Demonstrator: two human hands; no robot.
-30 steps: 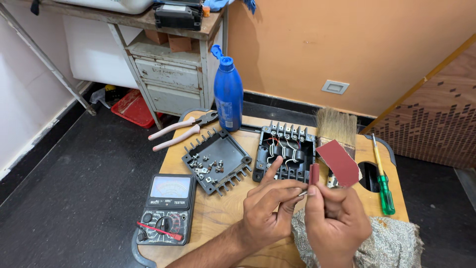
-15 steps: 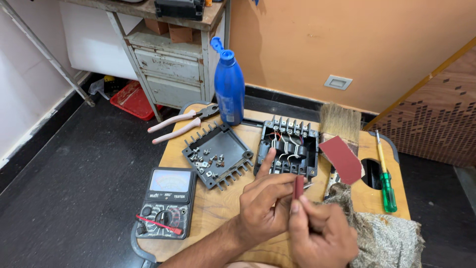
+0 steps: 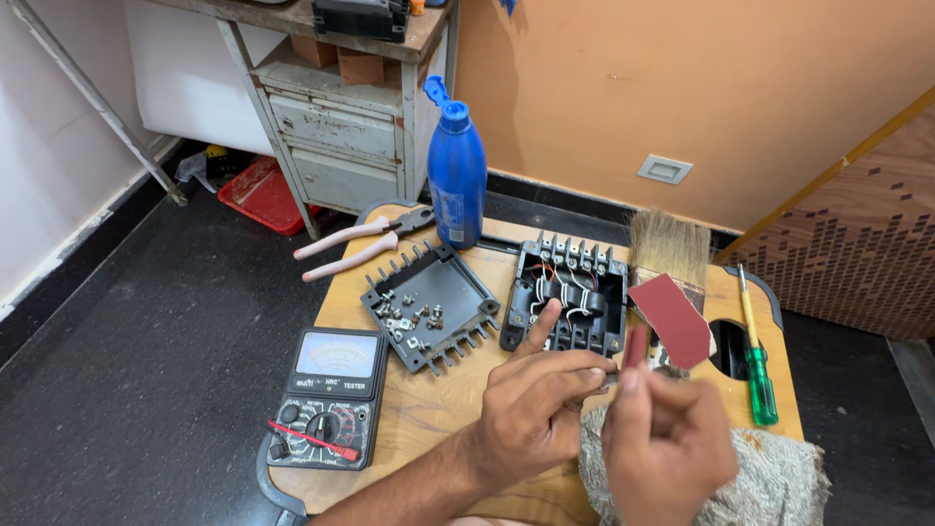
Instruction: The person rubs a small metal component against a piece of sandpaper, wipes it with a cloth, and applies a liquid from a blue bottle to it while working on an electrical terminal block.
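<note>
Left hand (image 3: 531,409) pinched small metal part, too small to identify, index finger raised. Right hand (image 3: 662,438) gripped folded reddish-brown sandpaper strip (image 3: 635,347) against part, above wooden table (image 3: 429,409), just before black terminal box (image 3: 568,295).

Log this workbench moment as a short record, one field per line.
surface: small wooden table
left hand: pinching a small part, too small to identify
right hand: holding a strip of red sandpaper against it
centre: open terminal box, black cover with loose screws
left edge: analog multimeter
right edge: green screwdriver
</note>
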